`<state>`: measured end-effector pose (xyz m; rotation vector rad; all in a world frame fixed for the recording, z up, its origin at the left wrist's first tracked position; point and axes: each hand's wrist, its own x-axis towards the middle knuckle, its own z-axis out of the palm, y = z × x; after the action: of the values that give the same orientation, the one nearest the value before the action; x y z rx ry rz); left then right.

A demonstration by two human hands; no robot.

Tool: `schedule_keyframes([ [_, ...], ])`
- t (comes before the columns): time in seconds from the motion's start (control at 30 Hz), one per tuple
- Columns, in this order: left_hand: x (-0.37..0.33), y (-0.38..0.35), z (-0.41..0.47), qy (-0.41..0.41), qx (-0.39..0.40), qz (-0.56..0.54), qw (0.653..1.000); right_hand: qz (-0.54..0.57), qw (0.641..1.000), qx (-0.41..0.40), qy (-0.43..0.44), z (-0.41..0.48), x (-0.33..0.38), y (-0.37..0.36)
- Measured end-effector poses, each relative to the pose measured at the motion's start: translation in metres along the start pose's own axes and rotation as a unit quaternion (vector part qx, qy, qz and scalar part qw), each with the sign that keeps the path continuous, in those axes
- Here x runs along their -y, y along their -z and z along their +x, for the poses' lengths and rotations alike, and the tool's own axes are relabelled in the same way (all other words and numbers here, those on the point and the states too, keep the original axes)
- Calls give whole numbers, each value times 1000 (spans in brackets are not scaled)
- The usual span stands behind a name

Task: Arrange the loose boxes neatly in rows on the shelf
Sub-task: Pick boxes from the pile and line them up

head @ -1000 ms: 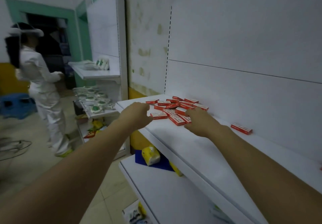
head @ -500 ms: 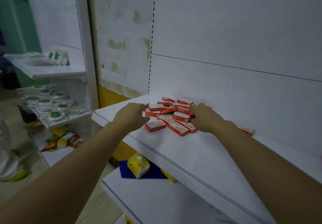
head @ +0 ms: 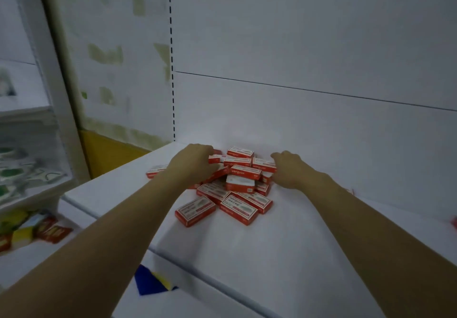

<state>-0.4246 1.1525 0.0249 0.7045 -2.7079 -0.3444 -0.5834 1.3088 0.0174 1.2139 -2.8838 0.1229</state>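
Note:
A heap of small red and white boxes (head: 238, 181) lies on the white shelf (head: 247, 256), close to its back panel. My left hand (head: 193, 163) has its fingers curled over the boxes on the heap's left side. My right hand (head: 290, 169) curls against the boxes on the right side, so the heap sits squeezed between both hands. One box (head: 154, 170) lies apart, just left of my left wrist. My fingertips are hidden behind the hands and boxes.
The red edge of another box (head: 454, 221) shows at the far right of the shelf. A lower shelf (head: 197, 300) carries a blue and yellow pack (head: 150, 283). At the left, a neighbouring rack (head: 32, 194) holds green-white packs and red-yellow packets (head: 49, 230).
Both hands have closed in on the boxes from either side, and the scattered boxes are now bunched into a taller heap. The view has swung right and nearer; the person in white is out of frame.

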Motion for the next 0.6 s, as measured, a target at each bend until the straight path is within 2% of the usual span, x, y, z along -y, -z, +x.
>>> schedule_keyframes([
  [0.23, -3, -12, 38, -54, 25, -25, 998, 6, 999, 26, -20, 16, -4, -8],
  [0.5, -16, -22, 64, -117, 55, -46, 991, 63, 993, -69, -66, 0, -9, 1],
  [0.6, -31, -26, 69, -144, 57, -89, 984, 81, 988, -107, -74, -15, -17, 5],
])
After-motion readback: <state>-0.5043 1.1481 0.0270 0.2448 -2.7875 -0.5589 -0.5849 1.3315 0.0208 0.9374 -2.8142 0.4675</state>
